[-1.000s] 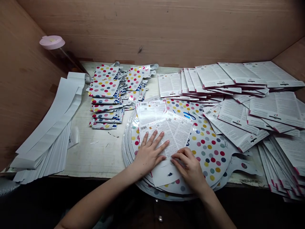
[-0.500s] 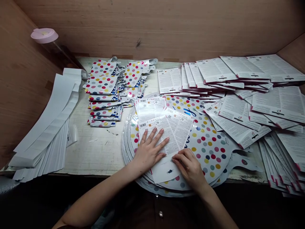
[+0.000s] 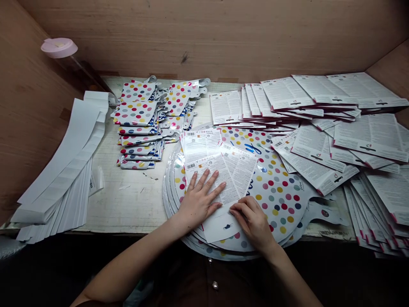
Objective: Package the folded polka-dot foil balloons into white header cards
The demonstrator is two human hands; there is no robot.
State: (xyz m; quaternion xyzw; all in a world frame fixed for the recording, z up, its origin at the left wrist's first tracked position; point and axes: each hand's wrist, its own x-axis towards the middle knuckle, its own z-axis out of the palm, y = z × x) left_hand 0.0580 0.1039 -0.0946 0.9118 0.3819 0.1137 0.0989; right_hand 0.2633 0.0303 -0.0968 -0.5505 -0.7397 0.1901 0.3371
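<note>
My left hand (image 3: 200, 200) lies flat with fingers spread on a white printed card (image 3: 214, 163), pressing it down. The thumb and fingers of my right hand (image 3: 252, 221) are closed in a pinch at the right edge of this card, where a blank white flap (image 3: 215, 230) with a small dark slot meets the printed part. More printed cards (image 3: 240, 168) lie partly beneath it. Under them all is a stack of flat round foil balloons (image 3: 283, 187) with coloured dots and tails pointing right.
Folded dotted foil balloons (image 3: 137, 113) are piled at the back left. White paper strips (image 3: 60, 166) and a pink-lidded bottle (image 3: 60, 47) are at the left. Many printed cards (image 3: 367, 136) overlap across the right side. Wooden panels (image 3: 223, 38) enclose the table.
Both hands stay almost in place on the card, with only a slight shift of the fingers of my right hand. The whole view has moved a little.
</note>
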